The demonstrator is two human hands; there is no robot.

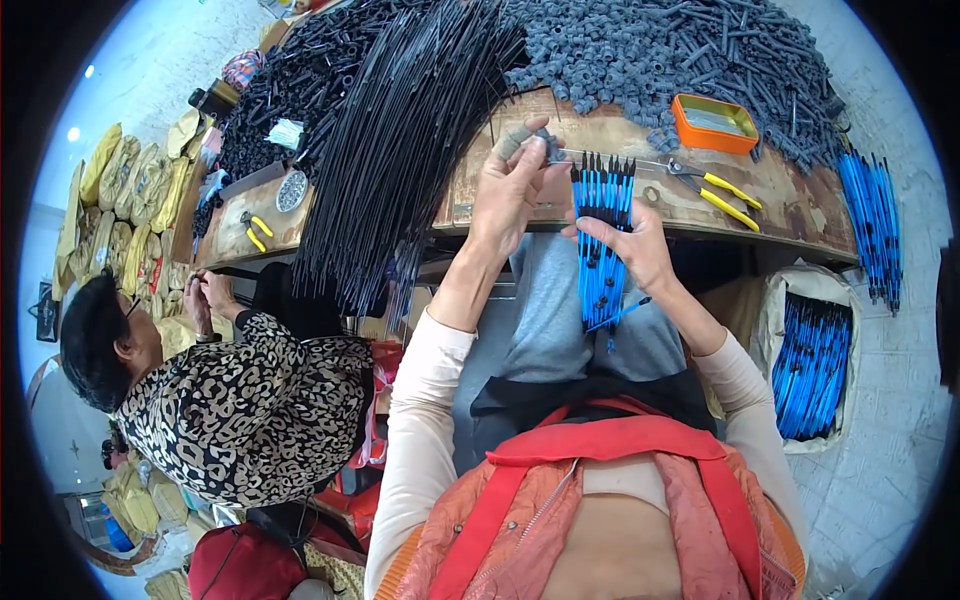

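My right hand (pixel 640 245) is closed around a bunch of blue sticks with black tips (pixel 597 270). The bunch is to the left of the orange tub (pixel 716 141) and nearer to me than it is. The tips point up in a row, and my thumb presses on the front of the bunch. One blue stick pokes out sideways near the bottom.

My left hand (pixel 505 190) is farther left of the tub. Its thumb and fingers pinch a small grey piece (pixel 547 146), just above the bunch. My fingers hide part of it, so I cannot tell its full shape. One of my fingers has a wrap on it.

The tub holds thin, pale sticks and sits on the wooden table (pixel 800 195). Yellow-handled pliers (pixel 732 189) lie just on my side of it. Behind it is a big heap of grey plastic pieces (pixel 620 50). A pile of long black rods (pixel 400 140) is well to its left. More blue sticks (pixel 872 220) hang over the table edge, to its right. Also to its right, but lower, is a white sack (pixel 773 320) full of blue sticks. Far to its left, a co-worker in a spotted top (pixel 260 400) sits with both hands close together.
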